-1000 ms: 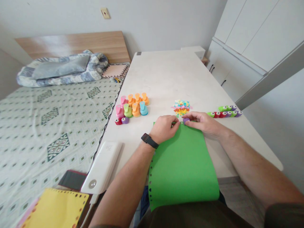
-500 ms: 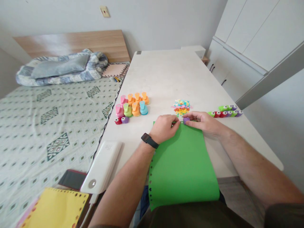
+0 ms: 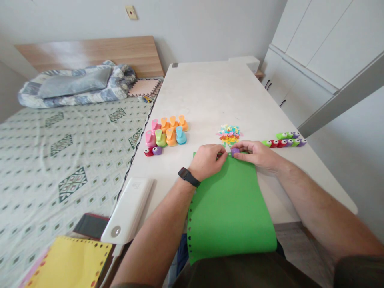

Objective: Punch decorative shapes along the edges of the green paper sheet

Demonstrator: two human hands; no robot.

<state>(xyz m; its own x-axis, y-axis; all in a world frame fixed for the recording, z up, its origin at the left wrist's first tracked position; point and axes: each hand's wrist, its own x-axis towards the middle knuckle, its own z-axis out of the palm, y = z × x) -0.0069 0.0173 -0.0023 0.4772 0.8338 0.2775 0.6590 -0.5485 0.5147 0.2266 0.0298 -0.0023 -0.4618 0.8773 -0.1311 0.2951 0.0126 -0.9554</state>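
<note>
A green sheet of paper (image 3: 232, 208) lies over the front of the table and hangs toward my lap, with a row of small punched holes down its left side. At its far edge my right hand (image 3: 255, 154) grips a small purple craft punch (image 3: 235, 152) between thumb and fingers. My left hand (image 3: 209, 161), with a black watch on the wrist, pinches the same far edge just left of the punch. Just beyond both hands sits a pile of colourful paper cutouts (image 3: 229, 135).
Several larger craft punches (image 3: 171, 137) stand at the left, with two small ones in front. More small punches (image 3: 285, 142) line up at the right. A white power bank (image 3: 129, 210) with a cable lies near left, by punched yellow paper (image 3: 69, 262). A bed (image 3: 39, 160) adjoins the table.
Both hands keep their places at the paper's far edge, the right still on the purple punch. The view has shifted very slightly.
</note>
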